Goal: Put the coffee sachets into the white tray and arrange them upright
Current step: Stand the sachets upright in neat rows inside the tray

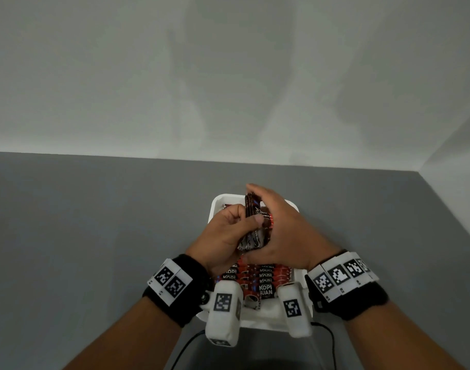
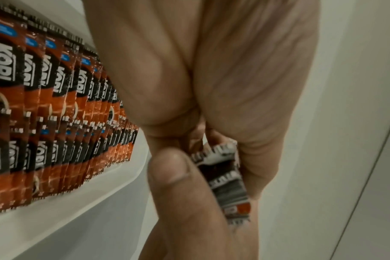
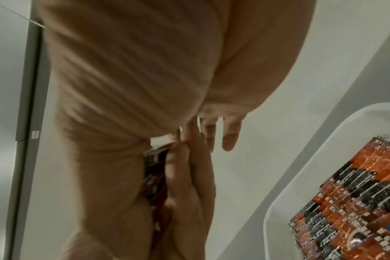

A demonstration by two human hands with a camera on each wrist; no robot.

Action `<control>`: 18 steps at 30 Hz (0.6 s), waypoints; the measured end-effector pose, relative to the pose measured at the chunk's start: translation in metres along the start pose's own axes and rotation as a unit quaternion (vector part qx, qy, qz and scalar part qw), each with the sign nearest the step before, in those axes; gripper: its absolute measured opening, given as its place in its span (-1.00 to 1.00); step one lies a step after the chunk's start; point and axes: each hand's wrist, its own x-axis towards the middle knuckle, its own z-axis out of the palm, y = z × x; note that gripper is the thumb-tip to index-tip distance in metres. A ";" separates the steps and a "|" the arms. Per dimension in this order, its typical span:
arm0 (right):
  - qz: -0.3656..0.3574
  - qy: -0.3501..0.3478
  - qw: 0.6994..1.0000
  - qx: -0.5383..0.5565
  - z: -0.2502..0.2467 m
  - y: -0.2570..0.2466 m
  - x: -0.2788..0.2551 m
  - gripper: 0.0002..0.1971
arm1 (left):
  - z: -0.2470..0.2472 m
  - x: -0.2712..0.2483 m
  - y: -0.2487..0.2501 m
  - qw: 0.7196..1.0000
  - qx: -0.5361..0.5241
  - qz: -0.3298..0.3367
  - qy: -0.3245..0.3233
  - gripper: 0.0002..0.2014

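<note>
The grey table is carrying the white tray, which is sitting near the person's body. Inside the tray, rows of packed coffee sachets are standing on edge, their printed faces overlapping one behind another. Above the tray, both hands are meeting around a held bundle of sachets. The left hand is gripping the bundle, with its thumb pressing across the sachet faces and its fingers curling behind. The right hand is cupping the bundle's opposite side, its fingers lying straight and close together along the sachets. The bundle is being held clear of the packed rows.
</note>
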 end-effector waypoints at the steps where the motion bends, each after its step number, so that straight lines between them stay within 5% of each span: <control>1: -0.008 0.001 1.000 -0.002 0.002 0.001 0.000 0.29 | 0.001 0.000 -0.001 1.000 -0.010 -0.001 0.005 -0.65; 8: -0.009 -0.002 1.000 0.013 0.011 0.008 0.000 0.34 | 0.005 0.000 -0.003 0.999 -0.024 -0.006 0.028 -0.76; 10: 0.024 -0.012 0.996 0.091 0.009 0.013 -0.002 0.33 | 0.005 -0.001 0.000 1.000 0.000 -0.003 0.027 -0.79; 15: 0.115 0.115 0.946 0.281 0.011 0.019 -0.003 -0.39 | 0.000 0.004 0.003 0.995 0.037 0.035 0.089 -0.72; 18: 0.136 0.112 0.932 0.318 0.019 0.019 -0.004 -0.59 | -0.001 0.004 0.000 0.990 0.042 0.047 0.126 -0.71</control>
